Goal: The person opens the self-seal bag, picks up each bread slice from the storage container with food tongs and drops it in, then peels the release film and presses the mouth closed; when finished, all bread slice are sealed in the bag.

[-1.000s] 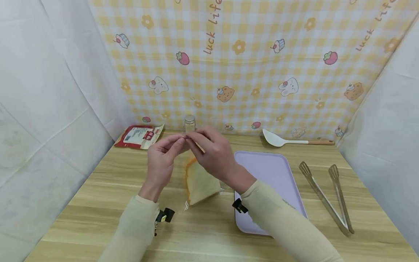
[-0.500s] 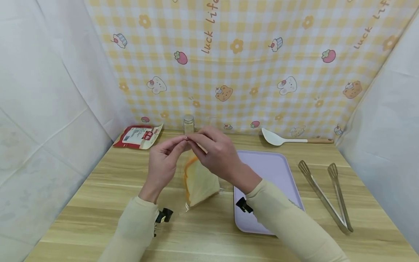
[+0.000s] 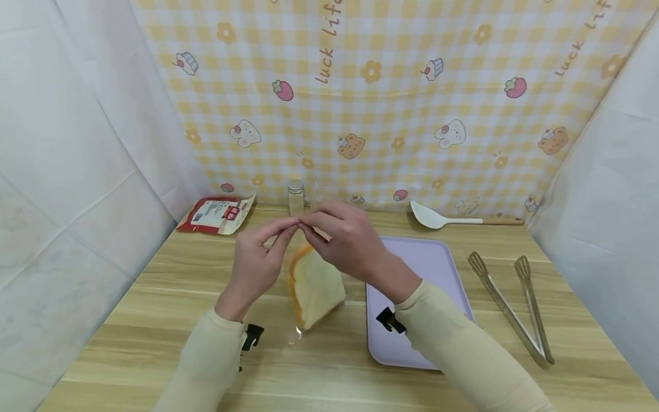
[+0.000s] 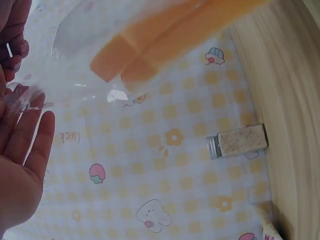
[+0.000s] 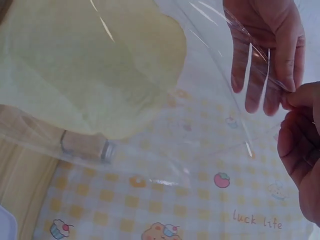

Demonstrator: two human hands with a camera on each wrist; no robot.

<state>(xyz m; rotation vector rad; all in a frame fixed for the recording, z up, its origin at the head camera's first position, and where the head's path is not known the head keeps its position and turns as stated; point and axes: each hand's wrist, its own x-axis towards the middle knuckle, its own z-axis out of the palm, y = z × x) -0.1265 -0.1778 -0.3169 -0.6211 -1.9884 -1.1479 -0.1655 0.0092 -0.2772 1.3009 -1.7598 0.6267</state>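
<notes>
My left hand (image 3: 255, 260) and right hand (image 3: 350, 240) meet fingertip to fingertip over the middle of the table. Between finger and thumb, each pinches the gathered top of a clear plastic bag (image 4: 75, 42). Sliced bread (image 3: 316, 286) hangs inside it below my hands, pale crumb towards me and orange-brown crust along its left edge. In the left wrist view two slices show edge-on by their crusts (image 4: 170, 42). The right wrist view has the bag's film (image 5: 215, 75) stretched up to the fingers, beside the bread's broad face. The pinched plastic is mostly hidden by my fingers.
A lilac tray (image 3: 427, 260) lies right of the bread, with metal tongs (image 3: 509, 309) beyond it. At the back are a small silver-capped jar (image 3: 296, 197), a red and cream food packet (image 3: 216, 215) and a white spatula (image 3: 437, 218) with a wooden handle.
My pinching fingertips have shifted slightly down and right in the head view. The right wrist has moved a little right, and the bagged bread has swung slightly. Both hands keep their hold.
</notes>
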